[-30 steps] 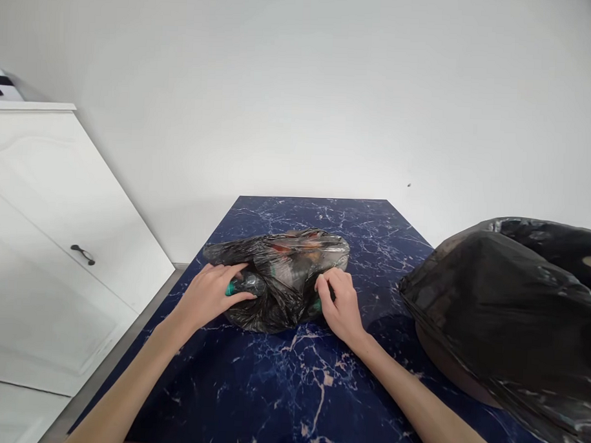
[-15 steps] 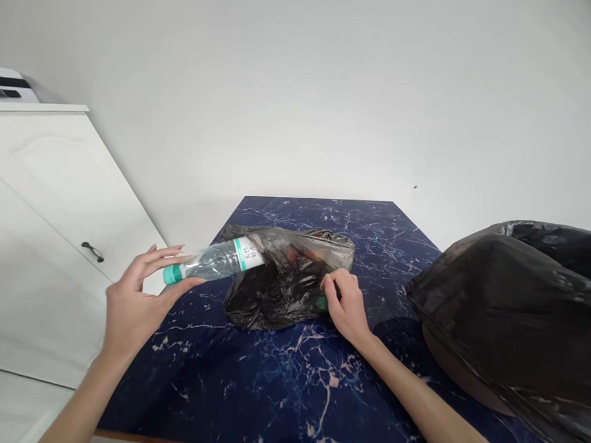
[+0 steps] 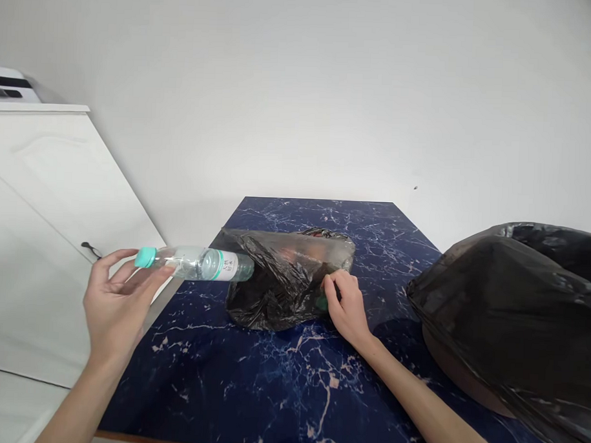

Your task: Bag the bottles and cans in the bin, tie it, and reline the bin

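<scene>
A clear plastic water bottle [image 3: 197,263] with a teal cap and a white-and-teal label lies almost level in the air. My left hand [image 3: 123,293] grips it near the cap, thumb and fingers on either side. Its base is at the left, open side of a thin black plastic bag [image 3: 283,292] lying on the table. My right hand [image 3: 343,304] pinches the bag at its right side, fingers curled. Reddish and green things show dimly through the bag; I cannot make out what they are.
The blue marble-patterned table [image 3: 270,388] stands against a white wall [image 3: 299,105]. At the right is a bin lined with a black bag [image 3: 515,307]. A white cabinet [image 3: 58,194] with dark handles rises at the left, a white device [image 3: 12,85] on top.
My left hand has moved left with the bottle, drawing it away from the bag and turning it more level. My right hand has stayed in place on the bag.
</scene>
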`<act>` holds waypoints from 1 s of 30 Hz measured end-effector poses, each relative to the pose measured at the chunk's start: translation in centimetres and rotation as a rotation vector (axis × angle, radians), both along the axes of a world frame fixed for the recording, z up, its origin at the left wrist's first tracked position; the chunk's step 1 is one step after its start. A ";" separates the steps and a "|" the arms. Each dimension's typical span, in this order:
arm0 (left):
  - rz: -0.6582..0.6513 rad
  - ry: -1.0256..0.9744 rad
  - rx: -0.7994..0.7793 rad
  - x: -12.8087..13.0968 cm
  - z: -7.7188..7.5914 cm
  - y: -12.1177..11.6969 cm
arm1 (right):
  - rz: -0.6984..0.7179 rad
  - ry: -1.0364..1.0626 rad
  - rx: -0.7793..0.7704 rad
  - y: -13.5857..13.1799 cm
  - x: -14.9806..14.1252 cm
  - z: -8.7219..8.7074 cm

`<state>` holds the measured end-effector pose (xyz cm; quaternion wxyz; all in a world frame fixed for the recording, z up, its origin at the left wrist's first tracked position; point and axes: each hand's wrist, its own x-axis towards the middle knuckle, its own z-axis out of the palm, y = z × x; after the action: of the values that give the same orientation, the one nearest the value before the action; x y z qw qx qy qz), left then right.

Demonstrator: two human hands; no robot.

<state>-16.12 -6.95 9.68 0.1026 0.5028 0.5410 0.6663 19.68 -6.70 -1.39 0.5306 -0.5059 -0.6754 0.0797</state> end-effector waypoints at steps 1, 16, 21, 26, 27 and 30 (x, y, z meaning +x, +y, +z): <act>-0.026 -0.070 0.006 0.2 -0.1 0.1 | 0.002 -0.001 0.000 0.0 0.0 0.0; -0.028 -0.077 0.274 0.4 -0.5 5.5 | 0.015 -0.004 0.010 0.0 -0.1 -0.1; -0.050 -0.041 0.210 1.0 -1.2 9.0 | -0.006 0.004 0.016 0.1 0.0 -0.1; -0.072 -0.011 0.163 1.3 -1.7 10.1 | -0.024 0.018 0.017 0.0 0.1 0.1; -0.074 -0.003 0.157 1.3 -2.0 10.1 | -0.024 0.020 0.015 0.0 0.1 0.2; -0.086 0.020 0.129 1.1 -2.7 9.9 | -0.016 0.026 0.012 -0.1 0.0 0.3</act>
<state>-15.04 2.92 6.99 0.0929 0.5377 0.4758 0.6898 19.70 -6.80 -1.13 0.5429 -0.5071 -0.6649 0.0780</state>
